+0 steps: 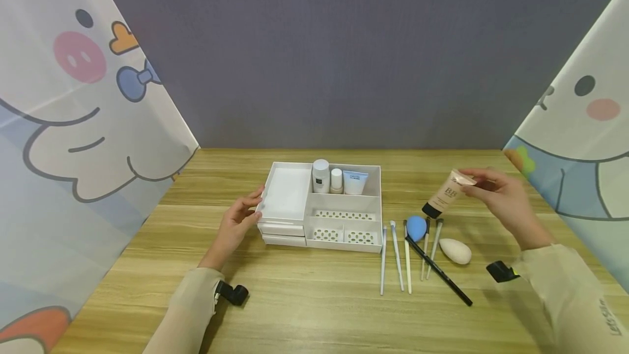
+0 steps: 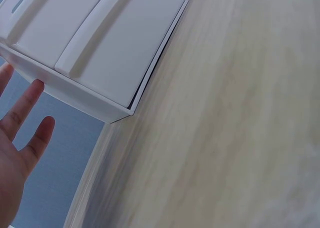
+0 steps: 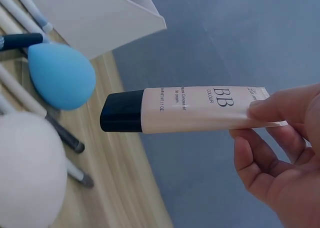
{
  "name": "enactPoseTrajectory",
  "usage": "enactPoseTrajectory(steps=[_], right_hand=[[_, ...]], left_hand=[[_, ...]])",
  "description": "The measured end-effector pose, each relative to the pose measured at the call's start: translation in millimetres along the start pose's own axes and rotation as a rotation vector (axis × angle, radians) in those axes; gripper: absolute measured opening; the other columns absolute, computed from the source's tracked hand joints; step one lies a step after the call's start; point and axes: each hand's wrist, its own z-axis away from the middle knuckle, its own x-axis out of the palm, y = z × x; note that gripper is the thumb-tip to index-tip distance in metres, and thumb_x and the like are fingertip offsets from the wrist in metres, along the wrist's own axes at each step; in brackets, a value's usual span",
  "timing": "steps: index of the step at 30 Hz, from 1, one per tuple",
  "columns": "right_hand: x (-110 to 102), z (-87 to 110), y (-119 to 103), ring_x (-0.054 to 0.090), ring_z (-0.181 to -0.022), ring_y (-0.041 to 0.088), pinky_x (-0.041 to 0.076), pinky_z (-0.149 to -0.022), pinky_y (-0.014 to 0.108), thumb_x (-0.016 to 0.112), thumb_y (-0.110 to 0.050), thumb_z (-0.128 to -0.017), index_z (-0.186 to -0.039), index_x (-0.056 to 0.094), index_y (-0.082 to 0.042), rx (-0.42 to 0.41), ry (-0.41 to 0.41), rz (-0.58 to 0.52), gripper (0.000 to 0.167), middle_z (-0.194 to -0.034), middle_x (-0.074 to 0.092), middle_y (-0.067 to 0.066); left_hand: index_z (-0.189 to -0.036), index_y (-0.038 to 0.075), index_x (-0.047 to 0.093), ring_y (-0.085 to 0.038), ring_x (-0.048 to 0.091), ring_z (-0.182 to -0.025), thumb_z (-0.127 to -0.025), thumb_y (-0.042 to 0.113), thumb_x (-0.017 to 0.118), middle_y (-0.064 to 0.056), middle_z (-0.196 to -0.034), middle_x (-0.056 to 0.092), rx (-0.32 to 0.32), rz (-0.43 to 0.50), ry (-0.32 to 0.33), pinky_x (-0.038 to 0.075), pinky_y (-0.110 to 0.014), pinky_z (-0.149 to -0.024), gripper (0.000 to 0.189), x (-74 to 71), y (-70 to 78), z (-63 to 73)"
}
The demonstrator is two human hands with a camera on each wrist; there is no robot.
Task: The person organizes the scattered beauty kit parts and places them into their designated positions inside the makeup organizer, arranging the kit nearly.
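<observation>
Between thumb and fingers, my right hand pinches the flat end of a BB cream tube, its black cap tilted down to the left. In the right wrist view the pale pink tube is held above the table. At the left side of a white desktop organizer, my left hand has its fingertips right at the edge, fingers spread. Two small drawers show at its front in the left wrist view. A white bottle, a smaller white-capped bottle and a blue-and-white tube stand in its back compartment.
Right of the organizer lie several makeup brushes and a black pencil-like stick. A blue makeup sponge and a cream-white sponge are among them. A grey panel rises behind the wooden table, with cartoon-print cloths at both sides.
</observation>
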Motion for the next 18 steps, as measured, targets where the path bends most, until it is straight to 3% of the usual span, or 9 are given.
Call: enactPoseTrajectory(steps=[10, 18], right_hand=[[10, -2.9, -21, 0.051, -0.069, 0.005, 0.041, -0.056, 0.018, 0.070, 0.002, -0.090, -0.120, 0.071, -0.008, -0.069, -0.035, 0.038, 0.032, -0.085, 0.056, -0.008], [22, -8.5, -33, 0.054, -0.069, 0.003, 0.043, -0.055, 0.016, 0.071, 0.007, -0.087, -0.116, 0.070, 0.000, -0.148, -0.061, 0.036, 0.030, -0.083, 0.055, -0.003]], left_hand=[[-0.113, -0.020, 0.050, -0.008, 0.047, -0.133, -0.089, -0.018, 0.054, -0.013, -0.147, 0.050, 0.009, 0.004, 0.006, 0.045, -0.022, -0.094, 0.024, 0.3, -0.9, 0.0], [-0.114, -0.019, 0.050, -0.007, 0.045, -0.135, -0.090, -0.017, 0.054, -0.015, -0.148, 0.048, -0.003, -0.003, 0.000, 0.043, -0.023, -0.096, 0.024, -0.1, 0.4, -0.3]])
